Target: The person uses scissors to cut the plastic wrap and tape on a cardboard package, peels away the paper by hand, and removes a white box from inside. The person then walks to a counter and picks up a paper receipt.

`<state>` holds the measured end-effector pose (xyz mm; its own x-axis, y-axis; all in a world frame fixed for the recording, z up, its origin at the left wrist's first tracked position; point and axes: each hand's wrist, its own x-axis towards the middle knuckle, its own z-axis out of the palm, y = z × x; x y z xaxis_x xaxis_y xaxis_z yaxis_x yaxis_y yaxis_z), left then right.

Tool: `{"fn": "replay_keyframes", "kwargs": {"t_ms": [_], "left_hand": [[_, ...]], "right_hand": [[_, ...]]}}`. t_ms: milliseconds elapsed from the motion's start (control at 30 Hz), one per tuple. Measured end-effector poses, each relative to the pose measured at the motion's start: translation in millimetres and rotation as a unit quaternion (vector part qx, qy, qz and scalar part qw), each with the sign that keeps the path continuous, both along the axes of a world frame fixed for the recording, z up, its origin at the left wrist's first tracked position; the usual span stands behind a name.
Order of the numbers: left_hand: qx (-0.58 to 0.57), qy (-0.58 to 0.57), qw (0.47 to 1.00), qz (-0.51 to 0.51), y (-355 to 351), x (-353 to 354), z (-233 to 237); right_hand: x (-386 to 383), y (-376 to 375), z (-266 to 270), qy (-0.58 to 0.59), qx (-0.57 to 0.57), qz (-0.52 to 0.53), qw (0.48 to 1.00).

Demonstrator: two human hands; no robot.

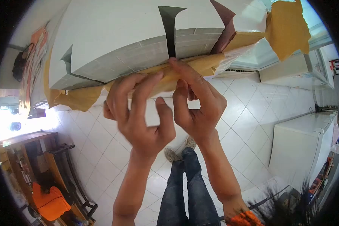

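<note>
A tall stack of white die-cut paper sheets (116,30) with notched edges fills the top of the view. Torn brown wrapping paper (205,64) runs along its lower front edge, with clear film beside it. My left hand (143,116) is at this edge, its fingers bent over the wrapping and its thumb held apart from them. On the right, my right hand (201,105) has its index fingertip at the bottom of a dark slot in the stack. Its thumb sits lower, with the brown wrapping between thumb and index; the other fingers are curled and partly hidden.
A torn brown flap (288,28) sticks out at the upper right. White tiled floor (248,120) lies below, around my shoes (173,155). A white chest-like cabinet (299,147) stands at right. Wooden shelving (30,150) and an orange item (51,201) are at lower left.
</note>
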<state>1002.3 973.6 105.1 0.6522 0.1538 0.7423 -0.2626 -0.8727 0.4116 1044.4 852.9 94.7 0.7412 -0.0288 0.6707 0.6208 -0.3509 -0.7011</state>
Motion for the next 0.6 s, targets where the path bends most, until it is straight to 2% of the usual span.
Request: {"fn": "replay_keyframes", "kwargs": {"t_ms": [67, 167, 233, 267, 300, 367, 400, 567, 600], "left_hand": [[0.019, 0.059, 0.996, -0.071, 13.2, -9.4, 33.3], [-0.002, 0.034, 0.991, -0.128, 24.1, -3.7, 65.3], [0.121, 0.021, 0.982, -0.142, 33.2, 14.5, 91.6], [0.218, -0.014, 0.962, -0.165, 47.6, 29.6, 98.1], [0.225, -0.013, 0.960, -0.168, 52.2, 32.8, 110.2], [0.442, 0.020, 0.885, -0.146, 55.5, 40.0, 140.6], [0.472, 0.031, 0.862, -0.183, 59.7, 46.3, 152.5], [0.441, 0.042, 0.860, -0.255, 58.7, 61.2, 171.6], [0.417, 0.089, 0.869, -0.252, 58.0, 60.8, 170.0]], "right_hand": [[3.1, 0.3, -6.8, -0.016, 0.000, -0.006, 1.000], [5.9, 1.2, -14.0, -0.028, -0.007, -0.010, 1.000], [5.9, 1.9, -21.0, -0.040, 0.015, 0.023, 0.999], [3.6, 1.6, -23.4, -0.037, 0.022, 0.017, 0.999], [2.6, 1.5, -25.3, -0.029, 0.005, 0.012, 0.999], [3.2, 1.4, -25.9, -0.022, -0.007, 0.004, 1.000], [3.5, 1.5, -26.1, -0.025, -0.008, 0.003, 1.000], [5.3, 4.6, -31.2, -0.037, 0.001, -0.009, 0.999], [4.8, 3.8, -31.4, -0.038, -0.004, -0.010, 0.999]]}}
